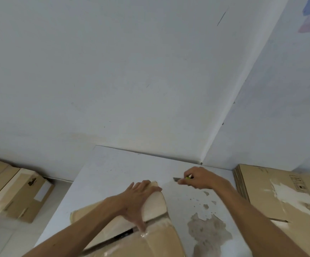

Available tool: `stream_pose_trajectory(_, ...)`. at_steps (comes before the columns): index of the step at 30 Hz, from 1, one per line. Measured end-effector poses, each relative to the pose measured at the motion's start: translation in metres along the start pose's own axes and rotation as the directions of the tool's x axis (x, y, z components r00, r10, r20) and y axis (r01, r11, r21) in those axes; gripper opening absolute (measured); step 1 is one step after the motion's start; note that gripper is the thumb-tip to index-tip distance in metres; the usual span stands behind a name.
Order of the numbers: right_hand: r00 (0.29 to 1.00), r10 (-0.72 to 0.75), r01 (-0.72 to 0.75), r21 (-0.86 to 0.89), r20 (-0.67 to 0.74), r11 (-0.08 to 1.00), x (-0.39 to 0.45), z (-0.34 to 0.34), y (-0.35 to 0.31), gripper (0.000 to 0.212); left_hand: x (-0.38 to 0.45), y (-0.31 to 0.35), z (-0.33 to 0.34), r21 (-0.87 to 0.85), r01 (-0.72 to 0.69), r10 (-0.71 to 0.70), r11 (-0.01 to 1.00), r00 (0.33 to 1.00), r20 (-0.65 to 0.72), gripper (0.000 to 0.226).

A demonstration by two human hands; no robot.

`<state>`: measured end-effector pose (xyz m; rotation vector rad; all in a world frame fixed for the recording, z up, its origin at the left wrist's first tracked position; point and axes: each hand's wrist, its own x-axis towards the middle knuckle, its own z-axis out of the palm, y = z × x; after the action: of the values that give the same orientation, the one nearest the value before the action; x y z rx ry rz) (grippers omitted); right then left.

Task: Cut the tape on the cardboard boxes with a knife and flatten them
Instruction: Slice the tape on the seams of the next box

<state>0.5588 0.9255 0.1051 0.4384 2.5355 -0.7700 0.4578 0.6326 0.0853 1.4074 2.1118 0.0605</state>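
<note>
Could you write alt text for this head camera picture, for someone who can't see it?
Seen from above, a person's left hand presses on a cardboard box on a white table, while the right hand holds a knife just beyond it. More boxes lie left, flattened cardboard right.

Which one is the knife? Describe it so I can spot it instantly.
Start at the white table near the wall corner. Above its peeling patch, the right hand grips the knife: a short grey blade pointing left with a yellow-green handle, the only metal among cardboard.
</note>
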Motion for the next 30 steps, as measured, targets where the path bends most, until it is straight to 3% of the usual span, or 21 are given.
stream_pose_trajectory(4,0.996,-0.010,0.011,-0.007,0.084,1.000,-0.009,-0.011,-0.009,0.052,0.001,-0.003,0.003,-0.035,0.038,-0.041,0.999,0.994,-0.099,0.138)
stream_pose_trajectory(7,0.994,0.039,-0.035,-0.043,0.100,0.998,-0.008,0.001,-0.018,0.057,0.004,-0.006,-0.005,-0.139,0.128,-0.150,0.982,0.975,-0.165,0.136)
stream_pose_trajectory(12,0.989,0.096,-0.120,-0.222,-0.114,0.968,-0.012,0.019,-0.032,0.058,0.011,-0.004,-0.012,-0.292,0.311,-0.397,0.904,0.865,-0.306,0.122)
stream_pose_trajectory(15,0.963,0.116,-0.173,-0.229,-0.241,0.958,-0.018,0.026,-0.041,0.054,0.017,-0.001,-0.011,-0.364,0.388,-0.508,0.847,0.793,-0.336,0.122)
stream_pose_trajectory(20,0.939,0.172,-0.237,-0.199,-0.296,0.951,-0.027,0.044,-0.056,0.069,0.025,0.006,-0.013,-0.493,0.465,-0.659,0.735,0.661,-0.359,0.119)
stream_pose_trajectory(23,0.932,0.221,-0.275,-0.161,-0.289,0.948,-0.033,0.058,-0.063,0.074,0.028,0.007,-0.020,-0.641,0.402,-0.716,0.654,0.602,-0.353,0.122)
stream_pose_trajectory(25,0.921,0.242,-0.292,-0.132,-0.304,0.947,-0.035,0.065,-0.066,0.079,0.027,0.003,-0.026,-0.714,0.311,-0.717,0.628,0.589,-0.373,0.110)
stream_pose_trajectory(27,0.915,0.259,-0.307,-0.119,-0.309,0.944,-0.036,0.070,-0.070,0.086,0.021,-0.007,-0.032,-0.828,0.187,-0.718,0.529,0.619,-0.319,0.090)
stream_pose_trajectory(30,0.911,0.268,-0.321,-0.134,-0.313,0.937,-0.038,0.077,-0.074,0.097,-0.002,-0.023,-0.045,-0.952,0.019,-0.670,0.305,0.715,-0.200,0.077)
